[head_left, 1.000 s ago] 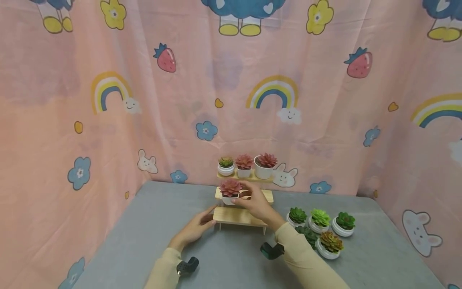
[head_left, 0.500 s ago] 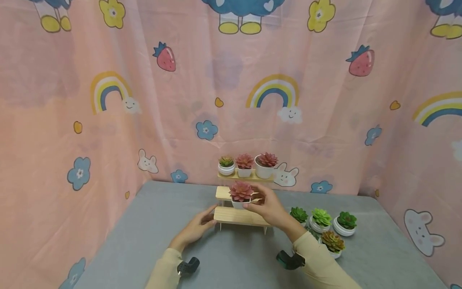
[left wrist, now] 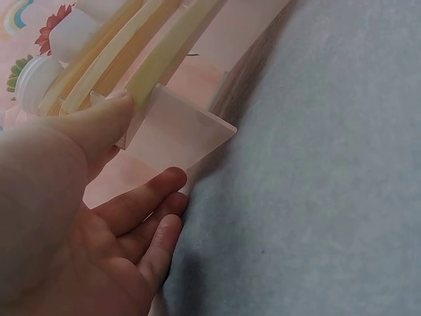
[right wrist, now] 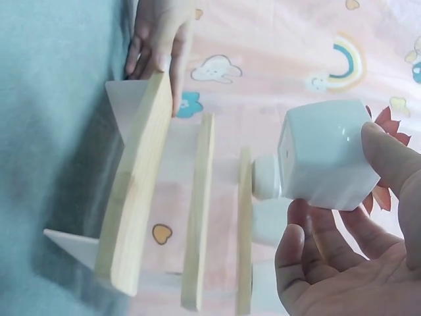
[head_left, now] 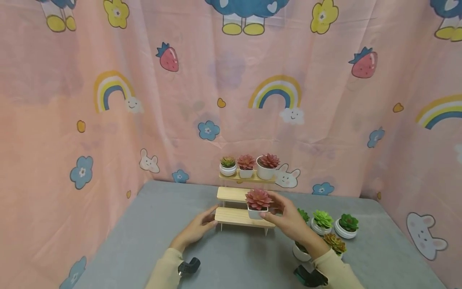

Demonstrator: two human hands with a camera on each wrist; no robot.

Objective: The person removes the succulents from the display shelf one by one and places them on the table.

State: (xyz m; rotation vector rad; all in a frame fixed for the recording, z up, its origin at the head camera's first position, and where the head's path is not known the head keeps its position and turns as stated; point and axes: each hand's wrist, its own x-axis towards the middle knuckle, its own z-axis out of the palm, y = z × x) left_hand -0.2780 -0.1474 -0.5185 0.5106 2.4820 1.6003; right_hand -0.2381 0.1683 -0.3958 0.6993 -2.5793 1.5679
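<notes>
Red plant [head_left: 258, 199] in a square white pot [right wrist: 329, 155], held in the right hand [head_left: 288, 216]. Grip: clamped on the pot — thumb against one wall near the rim, fingertips against the opposite side, so the pot lies between them with its base exposed. Head view puts it roughly upright, in front of the right part of the middle board [head_left: 231, 194]; right wrist view shows the base off the lower board [head_left: 236, 217]. Left hand [head_left: 194, 229]: thumb and one finger on either side of the lower board's left end, gripping it; the other fingers extend loosely beside a clear leg [left wrist: 181, 128]. Top board [head_left: 234, 177] carries three potted plants [head_left: 246, 167] in a row. More potted plants [head_left: 322, 220] stand on the grey table [head_left: 159, 212], right of the stand — some partly hidden by the right arm.
</notes>
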